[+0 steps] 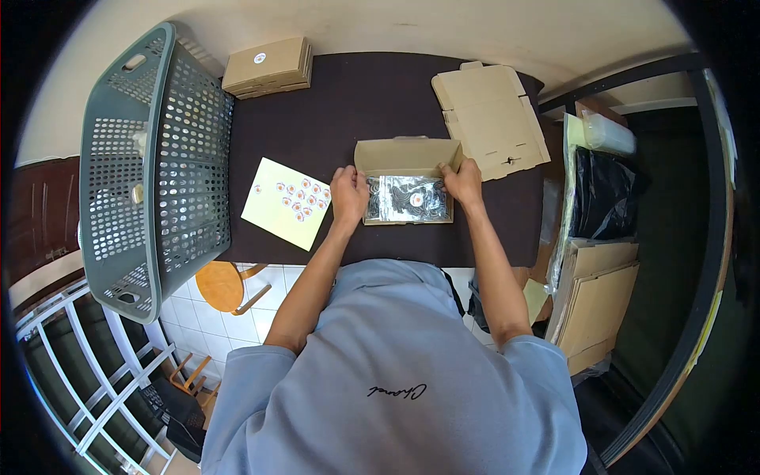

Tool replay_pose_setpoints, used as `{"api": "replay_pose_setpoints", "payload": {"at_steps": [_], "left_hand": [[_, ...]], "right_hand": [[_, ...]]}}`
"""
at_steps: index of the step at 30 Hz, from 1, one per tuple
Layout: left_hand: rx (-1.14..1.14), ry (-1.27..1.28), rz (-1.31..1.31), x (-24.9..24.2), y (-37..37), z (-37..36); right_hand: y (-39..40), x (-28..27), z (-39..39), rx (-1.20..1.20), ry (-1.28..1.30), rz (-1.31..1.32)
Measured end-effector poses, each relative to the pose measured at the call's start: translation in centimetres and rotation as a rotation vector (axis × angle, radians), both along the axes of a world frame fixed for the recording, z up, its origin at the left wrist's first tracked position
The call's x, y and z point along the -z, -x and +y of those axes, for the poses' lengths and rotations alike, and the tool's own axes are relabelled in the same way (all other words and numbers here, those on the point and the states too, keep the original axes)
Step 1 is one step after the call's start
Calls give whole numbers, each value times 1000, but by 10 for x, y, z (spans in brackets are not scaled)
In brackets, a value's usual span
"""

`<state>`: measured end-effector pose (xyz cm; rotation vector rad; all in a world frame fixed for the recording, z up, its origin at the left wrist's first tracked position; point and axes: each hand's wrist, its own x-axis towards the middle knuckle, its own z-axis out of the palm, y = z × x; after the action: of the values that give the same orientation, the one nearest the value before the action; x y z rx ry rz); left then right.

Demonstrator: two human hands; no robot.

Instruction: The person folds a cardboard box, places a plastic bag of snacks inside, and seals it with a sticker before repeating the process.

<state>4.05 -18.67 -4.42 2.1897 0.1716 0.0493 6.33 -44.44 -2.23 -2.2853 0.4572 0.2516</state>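
A small brown cardboard box [408, 157] lies on the dark table with its lid raised. Inside it is a clear plastic bag [396, 198] of dark contents, bearing a round white and orange sticker; what the contents are I cannot make out. Curled fingers of my left hand [348, 198] hold the box's left side near the lid fold. On the opposite side, my right hand [465, 184] grips the lid's right edge, thumb on the inner face. A pale yellow sheet of round stickers [277, 218] lies left of my left hand.
Flattened cardboard [487, 119] lies at the back right. Closed, stacked boxes [269, 67] sit at the back left. A large grey-green perforated basket [194, 158] flanks the table's left edge. To the right are more cardboard sheets [595, 305] and a black plastic bag [603, 194].
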Motion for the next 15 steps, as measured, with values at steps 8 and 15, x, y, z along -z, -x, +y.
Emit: {"api": "replay_pose_setpoints", "payload": {"at_steps": [8, 15], "left_hand": [[43, -118, -41, -27, 17, -4], [112, -58, -27, -34, 27, -2]], "right_hand": [[37, -32, 7, 35, 125, -88], [61, -27, 4, 18, 109, -69]]}}
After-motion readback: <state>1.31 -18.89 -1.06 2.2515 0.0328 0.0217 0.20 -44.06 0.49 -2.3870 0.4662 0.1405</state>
